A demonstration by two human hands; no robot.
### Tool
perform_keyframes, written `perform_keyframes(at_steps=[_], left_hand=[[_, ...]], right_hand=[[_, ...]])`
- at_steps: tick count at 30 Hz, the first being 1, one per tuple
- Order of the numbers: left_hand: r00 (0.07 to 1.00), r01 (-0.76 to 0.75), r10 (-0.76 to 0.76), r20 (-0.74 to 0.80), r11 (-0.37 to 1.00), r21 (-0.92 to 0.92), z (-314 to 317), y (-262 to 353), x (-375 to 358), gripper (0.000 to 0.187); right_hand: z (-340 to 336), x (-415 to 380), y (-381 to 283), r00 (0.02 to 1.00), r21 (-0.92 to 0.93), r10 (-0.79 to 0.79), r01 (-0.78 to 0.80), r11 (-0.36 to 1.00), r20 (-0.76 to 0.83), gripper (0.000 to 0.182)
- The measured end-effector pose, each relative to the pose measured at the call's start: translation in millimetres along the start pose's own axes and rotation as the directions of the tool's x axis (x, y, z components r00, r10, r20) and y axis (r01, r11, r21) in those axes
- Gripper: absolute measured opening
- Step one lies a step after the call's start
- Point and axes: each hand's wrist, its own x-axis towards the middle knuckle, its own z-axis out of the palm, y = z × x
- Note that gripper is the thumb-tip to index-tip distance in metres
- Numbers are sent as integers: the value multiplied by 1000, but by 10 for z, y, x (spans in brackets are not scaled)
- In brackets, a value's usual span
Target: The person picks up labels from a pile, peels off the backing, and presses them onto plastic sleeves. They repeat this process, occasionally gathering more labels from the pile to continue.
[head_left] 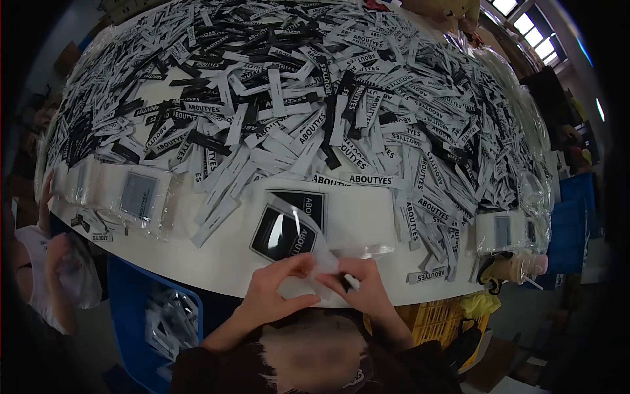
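Note:
At the table's near edge, both my hands pinch a clear plastic bag (323, 261). My left hand (279, 285) grips its left side, thumb and fingers curled toward each other. My right hand (364, 285) closes on its right side, with a small black and white piece showing by the fingers. Just beyond my hands a black printed card (275, 231) shows glossy under plastic. Behind it lies another black card (308, 205) on a white stack (361, 213) of flat packages. Where the bag ends and the card's plastic begins is hard to tell.
Black and white "ABOUTYES" label strips (315, 131) cover most of the white table (216, 253). Bagged stacks lie left (139, 194) and right (502, 231). A blue bin (125, 315) with packages and a yellow crate (436, 322) stand below. Another person (49, 262) is at left.

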Motion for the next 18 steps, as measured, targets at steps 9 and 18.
perform_keyframes(at_steps=[9, 18], left_hand=[[947, 187, -216, -238, 973, -139, 64, 3, -17, 18], [968, 87, 12, -252, 921, 379, -22, 1, -141, 28]], right_hand=[[333, 126, -137, 958, -211, -231, 194, 958, -168, 51], [252, 48, -114, 924, -245, -253, 185, 952, -286, 38]])
